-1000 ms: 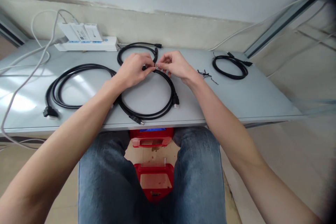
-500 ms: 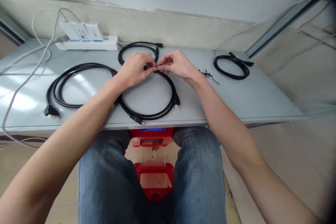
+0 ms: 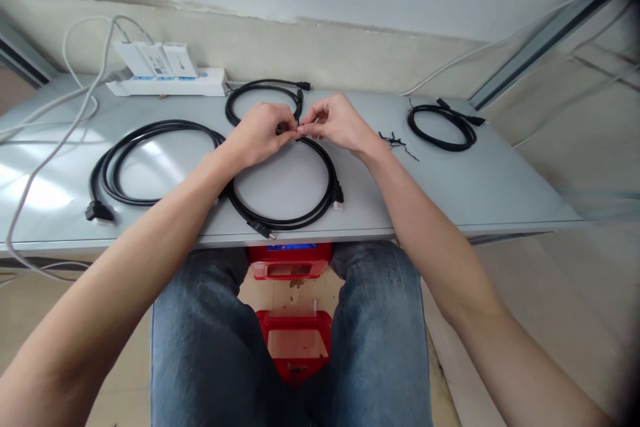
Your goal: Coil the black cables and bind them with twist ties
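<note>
A coiled black cable (image 3: 327, 163) with HDMI-style plugs lies near the table's front edge, between my arms. At its far side my left hand (image 3: 265, 130) is closed in a pinch, thumb and forefinger on a short black twist tie (image 3: 299, 124) around the coil. Fingertips of my right hand (image 3: 335, 121) meet the left ones there and pinch the same tie; most of it is hidden by the fingers. Several loose black twist ties (image 3: 393, 140) lie just right of my right hand.
Another coiled cable (image 3: 113, 180) lies on the left, partly under my left forearm. Smaller tied coils sit behind my hands (image 3: 240, 90) and at the right (image 3: 415, 130). A white power strip (image 3: 170, 85) with plugged-in adapters stands by the wall; a red bin (image 3: 295, 347) is below the table (image 3: 500, 193).
Both hands stay at the same spot on the coil. My fingertips have drawn slightly closer together around the tie.
</note>
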The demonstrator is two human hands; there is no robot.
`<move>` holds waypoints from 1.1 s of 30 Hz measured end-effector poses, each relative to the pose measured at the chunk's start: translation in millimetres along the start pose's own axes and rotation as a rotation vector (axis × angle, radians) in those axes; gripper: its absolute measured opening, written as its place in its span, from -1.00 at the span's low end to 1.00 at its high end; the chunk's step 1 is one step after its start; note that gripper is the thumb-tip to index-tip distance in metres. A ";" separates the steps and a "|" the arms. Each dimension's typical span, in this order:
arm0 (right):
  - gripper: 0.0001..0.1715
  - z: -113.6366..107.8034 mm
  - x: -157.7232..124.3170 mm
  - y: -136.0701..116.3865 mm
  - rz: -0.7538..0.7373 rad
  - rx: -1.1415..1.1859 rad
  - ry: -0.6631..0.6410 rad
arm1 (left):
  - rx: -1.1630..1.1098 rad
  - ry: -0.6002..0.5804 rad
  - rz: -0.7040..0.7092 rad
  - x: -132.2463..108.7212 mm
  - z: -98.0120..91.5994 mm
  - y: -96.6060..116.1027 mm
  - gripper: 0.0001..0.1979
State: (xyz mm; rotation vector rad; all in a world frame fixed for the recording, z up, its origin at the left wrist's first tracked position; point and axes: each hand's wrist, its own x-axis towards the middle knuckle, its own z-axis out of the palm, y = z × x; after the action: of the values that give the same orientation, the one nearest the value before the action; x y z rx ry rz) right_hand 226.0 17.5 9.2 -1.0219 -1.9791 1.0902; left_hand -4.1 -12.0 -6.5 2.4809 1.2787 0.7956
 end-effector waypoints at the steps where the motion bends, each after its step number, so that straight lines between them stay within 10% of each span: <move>1: -0.63 0.4 -0.3 -0.9 -0.005 -0.006 -0.002 | -0.004 0.000 0.001 0.0 0.0 0.2 -0.79; 33: -0.71 10.8 4.3 15.2 -0.186 -0.252 0.045 | -0.051 -0.107 0.082 0.7 1.3 -13.9 -0.69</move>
State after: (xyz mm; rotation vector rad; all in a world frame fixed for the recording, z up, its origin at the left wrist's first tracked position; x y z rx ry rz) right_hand 219.9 22.5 -8.2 -0.9562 -2.1637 0.7253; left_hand -12.4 -3.2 -13.4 2.5127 1.1132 0.6940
